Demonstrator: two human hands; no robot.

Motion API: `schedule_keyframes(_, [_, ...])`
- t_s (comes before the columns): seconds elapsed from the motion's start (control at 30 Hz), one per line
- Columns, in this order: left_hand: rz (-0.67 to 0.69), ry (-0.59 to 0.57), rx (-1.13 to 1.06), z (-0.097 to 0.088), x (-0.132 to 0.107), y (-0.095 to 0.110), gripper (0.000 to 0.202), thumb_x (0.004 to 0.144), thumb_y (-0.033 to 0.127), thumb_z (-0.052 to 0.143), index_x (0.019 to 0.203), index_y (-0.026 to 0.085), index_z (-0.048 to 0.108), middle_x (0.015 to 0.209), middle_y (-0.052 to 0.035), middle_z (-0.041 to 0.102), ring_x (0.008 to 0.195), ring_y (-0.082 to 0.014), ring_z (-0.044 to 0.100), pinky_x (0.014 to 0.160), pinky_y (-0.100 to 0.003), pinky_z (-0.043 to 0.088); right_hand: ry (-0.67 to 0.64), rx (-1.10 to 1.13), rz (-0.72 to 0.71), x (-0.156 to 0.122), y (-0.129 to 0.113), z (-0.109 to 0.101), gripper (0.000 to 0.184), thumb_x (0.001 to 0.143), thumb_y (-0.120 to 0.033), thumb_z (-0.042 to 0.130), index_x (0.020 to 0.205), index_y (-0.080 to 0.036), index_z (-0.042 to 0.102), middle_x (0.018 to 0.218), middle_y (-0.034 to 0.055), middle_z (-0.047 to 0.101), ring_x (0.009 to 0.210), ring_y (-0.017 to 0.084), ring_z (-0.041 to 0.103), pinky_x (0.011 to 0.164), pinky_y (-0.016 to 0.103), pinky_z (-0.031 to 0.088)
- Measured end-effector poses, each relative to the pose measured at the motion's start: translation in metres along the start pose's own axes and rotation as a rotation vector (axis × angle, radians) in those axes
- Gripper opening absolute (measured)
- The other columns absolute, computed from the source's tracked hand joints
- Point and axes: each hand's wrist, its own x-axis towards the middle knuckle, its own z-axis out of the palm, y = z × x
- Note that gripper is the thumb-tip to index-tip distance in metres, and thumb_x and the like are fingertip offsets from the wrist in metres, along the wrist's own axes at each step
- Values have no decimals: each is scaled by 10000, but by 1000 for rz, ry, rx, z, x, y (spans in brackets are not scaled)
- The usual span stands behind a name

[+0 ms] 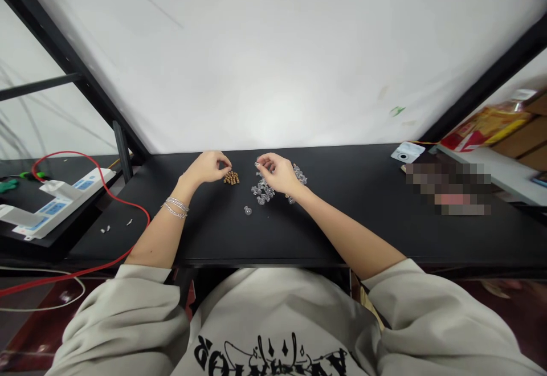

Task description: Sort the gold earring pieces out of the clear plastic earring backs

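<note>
My left hand [211,167] rests on the black table [342,211] with its fingers pinched together just left of a small heap of brown beads [231,178]; what it pinches is too small to name. My right hand [277,172] hovers over a scatter of clear glass-like beads [264,191], thumb and fingers pinched on one small clear piece near its fingertips. One clear bead [247,211] lies apart, nearer to me. Silver bracelets circle my left wrist.
A white wall panel rises behind the table. A red cable [128,205] curls over the table's left end by a white power strip [55,205]. A small white device [407,152] sits at the far right, and boxes and packets stand on a shelf beyond.
</note>
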Motion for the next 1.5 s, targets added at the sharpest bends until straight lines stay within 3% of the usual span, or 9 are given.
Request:
schedule_keyframes(0.2, [-115,-22,40,0,1,4,144,735,283,728,813,169,686,669,-23,660,611,-151,579,628,-286,432,0,25,-60,1,4,2,158,834,-251,588,945,-165,660,900,69,708,772,163,627,769,320,517])
schedule_keyframes(0.47, [-374,-185,109,-2,1,-11,165,645,156,798,701,181,645,749,-33,711,681,-163,630,601,-269,434,-25,28,-49,1,6,3,135,816,-222,612,930,-172,665,912,63,711,792,163,634,761,313,503])
schedule_keyframes(0.7, [-366,-273,125,-1,2,-7,135,638,96,763,704,201,708,744,-15,737,709,-173,666,656,-273,472,-31,31,-27,1,5,2,134,817,-216,619,931,-169,671,919,62,714,789,158,633,759,310,501])
schedule_keyframes(0.9, [-321,-250,115,3,2,-11,179,675,52,689,724,212,753,762,-17,752,750,-176,685,698,-268,498,-27,33,-18,1,6,3,129,810,-205,632,925,-172,679,924,58,715,785,157,632,763,311,505])
schedule_keyframes(1.33, [-348,-272,234,3,3,8,229,702,82,658,816,224,798,887,-54,768,826,-202,694,741,-267,523,-33,28,-16,2,8,4,143,815,-215,642,944,-171,685,940,56,718,787,149,633,772,302,508])
schedule_keyframes(1.5, [-326,-247,238,2,3,4,201,699,96,667,800,228,781,847,-34,763,825,-196,689,767,-277,516,-120,-19,45,2,10,1,137,812,-202,642,931,-164,697,909,50,724,785,145,634,767,287,500])
